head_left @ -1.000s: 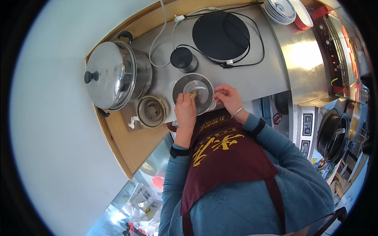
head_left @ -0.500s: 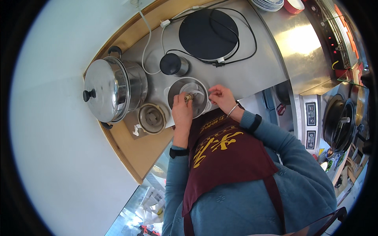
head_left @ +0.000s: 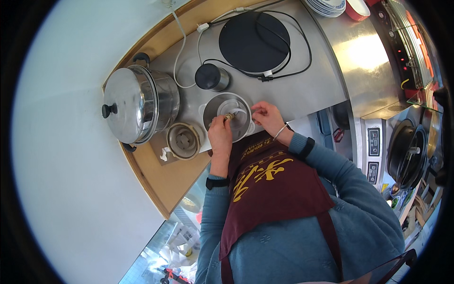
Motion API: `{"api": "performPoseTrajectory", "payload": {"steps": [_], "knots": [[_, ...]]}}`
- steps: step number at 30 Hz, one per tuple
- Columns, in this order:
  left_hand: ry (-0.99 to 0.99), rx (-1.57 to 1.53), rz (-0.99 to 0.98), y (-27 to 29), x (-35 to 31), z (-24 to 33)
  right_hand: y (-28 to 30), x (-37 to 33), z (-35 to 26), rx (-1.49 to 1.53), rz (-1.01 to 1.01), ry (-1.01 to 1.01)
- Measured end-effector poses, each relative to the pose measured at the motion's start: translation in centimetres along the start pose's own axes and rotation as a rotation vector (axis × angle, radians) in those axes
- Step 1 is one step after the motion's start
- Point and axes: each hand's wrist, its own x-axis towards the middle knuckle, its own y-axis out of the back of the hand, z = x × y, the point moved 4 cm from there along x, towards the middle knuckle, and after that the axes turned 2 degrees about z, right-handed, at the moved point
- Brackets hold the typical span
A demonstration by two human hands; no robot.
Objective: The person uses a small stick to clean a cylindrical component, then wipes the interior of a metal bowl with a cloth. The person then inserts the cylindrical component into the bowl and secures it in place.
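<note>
Over the left part of a round grey-lined pot [head_left: 208, 113] with pale side handles, my left hand [head_left: 220, 135] has its fingers closed on a small tan and dark cylindrical piece [head_left: 229, 116]. Beneath it inside the pot lies a translucent round part [head_left: 226, 105] with a whitish strip. My right hand [head_left: 268, 117] is at the pot's right rim, thumb and fingertips drawn together. Whatever may be between those fingertips is too small to make out. Left of the pot stands a beige round base [head_left: 171, 142] with a recessed, lobed centre.
A large lidded steel pot [head_left: 127, 104] stands at the left by the wall. Behind the grey pot are a dark-topped canister [head_left: 208, 77] and a black round hotplate [head_left: 254, 41] with loose cables [head_left: 309, 47]. Stacked plates [head_left: 327, 6] sit far right.
My left hand tilts the small piece slightly and sits a touch lower in the pot. The right hand stays at the rim. The whole view has shifted a little.
</note>
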Motion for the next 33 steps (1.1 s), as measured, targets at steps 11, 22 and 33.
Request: {"api": "performPoseTrajectory", "payload": {"steps": [11,22,33], "knots": [[0.103,-0.022,-0.015,1.2,-0.4,0.7,0.6,0.5,-0.1,0.044,-0.004,-0.043],[0.304,-0.222,0.142,4.7,-5.4,-0.2,0.9,0.7,-1.3,0.064,0.027,0.025],[0.320,-0.219,0.200,4.6,-8.7,-2.0,-1.0,0.4,-4.2,-0.337,0.000,0.275]]}}
